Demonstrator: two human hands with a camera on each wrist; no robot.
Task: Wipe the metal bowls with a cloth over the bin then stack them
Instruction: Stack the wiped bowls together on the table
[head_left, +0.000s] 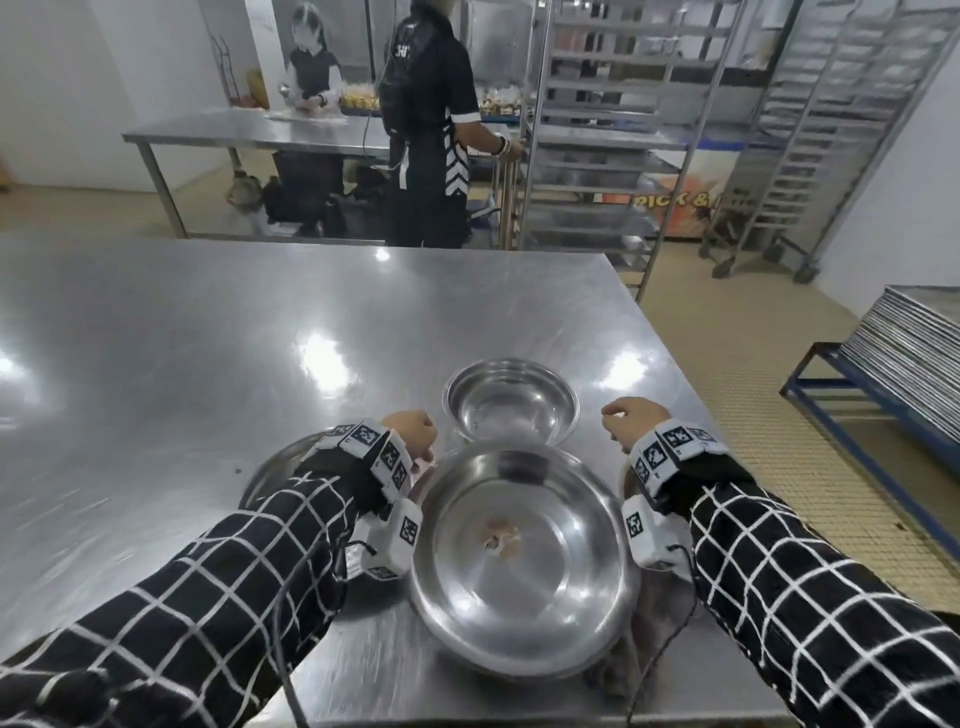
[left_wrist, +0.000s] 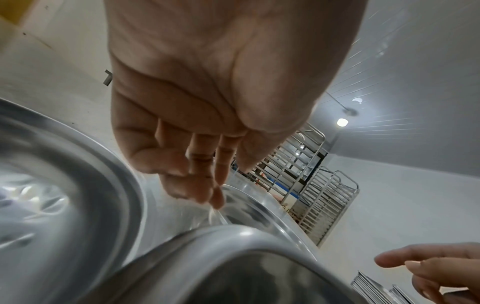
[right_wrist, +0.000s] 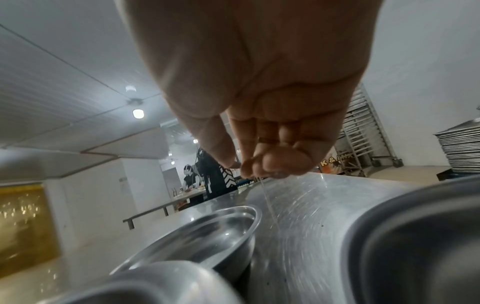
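A large metal bowl (head_left: 519, 561) with a small brown residue at its bottom sits at the table's near edge. A smaller bowl (head_left: 511, 402) stands just behind it. A third bowl (head_left: 275, 467) lies partly under my left forearm, and a fourth bowl (right_wrist: 415, 246) sits under my right wrist. My left hand (head_left: 410, 431) hovers left of the small bowl (left_wrist: 254, 207), fingers hanging loosely, holding nothing. My right hand (head_left: 631, 415) hovers to its right, fingers loosely curled and empty. A grey-brown cloth (head_left: 618, 670) lies at the large bowl's near right. No bin is in view.
The steel table (head_left: 208, 338) stretches far to the left and back; its right edge runs close to my right arm. A stack of trays (head_left: 904, 343) rests on a blue frame at the right. Beyond the table stand tall tray racks (head_left: 597, 130) and a person in black (head_left: 426, 130).
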